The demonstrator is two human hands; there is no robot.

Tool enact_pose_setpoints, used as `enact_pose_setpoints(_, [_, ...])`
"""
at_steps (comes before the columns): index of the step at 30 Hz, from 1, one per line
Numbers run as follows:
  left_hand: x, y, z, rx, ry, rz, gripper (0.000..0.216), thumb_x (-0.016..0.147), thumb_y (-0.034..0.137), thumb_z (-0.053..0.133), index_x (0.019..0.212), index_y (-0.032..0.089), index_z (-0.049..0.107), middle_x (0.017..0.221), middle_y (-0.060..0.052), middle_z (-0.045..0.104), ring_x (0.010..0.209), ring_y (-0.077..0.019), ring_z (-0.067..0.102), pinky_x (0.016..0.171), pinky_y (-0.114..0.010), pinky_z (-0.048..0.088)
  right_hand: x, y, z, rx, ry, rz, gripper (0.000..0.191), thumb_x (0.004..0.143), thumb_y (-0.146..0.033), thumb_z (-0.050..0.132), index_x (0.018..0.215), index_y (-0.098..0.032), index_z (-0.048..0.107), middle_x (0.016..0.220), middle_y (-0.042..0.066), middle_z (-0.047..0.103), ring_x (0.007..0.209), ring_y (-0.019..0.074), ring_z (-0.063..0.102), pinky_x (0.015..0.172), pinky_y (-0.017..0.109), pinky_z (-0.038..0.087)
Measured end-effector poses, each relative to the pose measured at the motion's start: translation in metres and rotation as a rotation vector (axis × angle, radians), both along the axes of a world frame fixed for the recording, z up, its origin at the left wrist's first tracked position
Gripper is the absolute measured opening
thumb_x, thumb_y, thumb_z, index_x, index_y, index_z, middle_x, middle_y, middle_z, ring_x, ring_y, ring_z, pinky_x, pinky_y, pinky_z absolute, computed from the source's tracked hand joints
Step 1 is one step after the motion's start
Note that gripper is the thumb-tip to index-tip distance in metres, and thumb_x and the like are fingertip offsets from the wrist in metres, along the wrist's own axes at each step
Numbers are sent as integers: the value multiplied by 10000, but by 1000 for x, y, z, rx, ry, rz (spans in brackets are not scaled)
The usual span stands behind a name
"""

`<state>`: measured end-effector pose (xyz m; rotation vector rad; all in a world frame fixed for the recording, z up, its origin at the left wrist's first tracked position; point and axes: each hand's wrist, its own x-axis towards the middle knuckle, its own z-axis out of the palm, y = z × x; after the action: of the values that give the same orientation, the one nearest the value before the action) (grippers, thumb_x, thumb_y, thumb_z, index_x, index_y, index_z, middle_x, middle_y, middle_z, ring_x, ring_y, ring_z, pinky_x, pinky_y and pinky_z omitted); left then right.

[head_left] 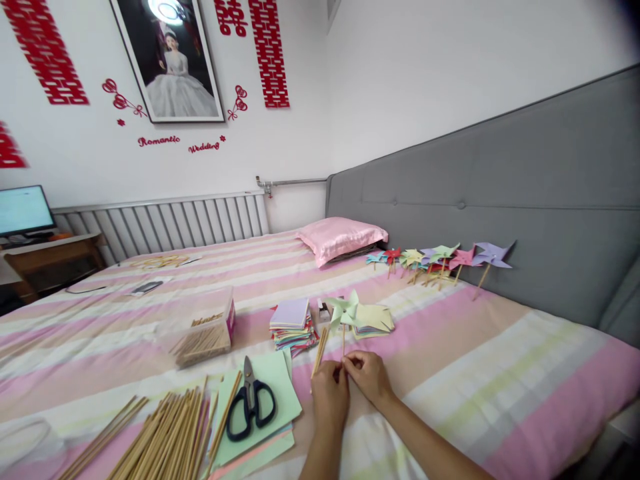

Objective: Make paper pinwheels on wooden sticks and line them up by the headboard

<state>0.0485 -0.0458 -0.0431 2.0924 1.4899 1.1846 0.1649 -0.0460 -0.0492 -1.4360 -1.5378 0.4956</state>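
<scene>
A pale green paper pinwheel stands upright on a thin wooden stick. My right hand pinches that stick below the paper blades. Closed, with its fingertips against the stick's lower end, is my left hand; the end itself is hidden between the hands. Just left of the pinwheel lie a couple of wooden sticks, partly behind my left hand. A stack of coloured paper squares sits to the left, and cut paper pieces lie behind on the right.
Dark-handled scissors rest on green paper sheets, beside a large pile of wooden sticks. A clear box holds more sticks. Several finished pinwheels lean along the grey headboard, near a pink pillow.
</scene>
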Motion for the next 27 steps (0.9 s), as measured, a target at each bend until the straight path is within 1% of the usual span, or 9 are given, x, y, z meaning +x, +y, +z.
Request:
enact_pose_setpoints(5, [0,-1,0,1,4,5,191,829,288,500,766,134,595,716,10,608,671,-118,573,647,-307,470,0,1,-1,-7,10,2,257,837,-358,517,744,-146,629,715,-4,669,663,125,622,657,293,490])
enact_pose_setpoints(27, [0,-1,-2,0,4,10,192,826,289,503,761,135,597,717,9,609,676,-120,573,659,-313,467,-2,-1,3,12,30,-10,197,803,-303,556,724,-150,652,696,-1,690,635,126,630,631,278,487])
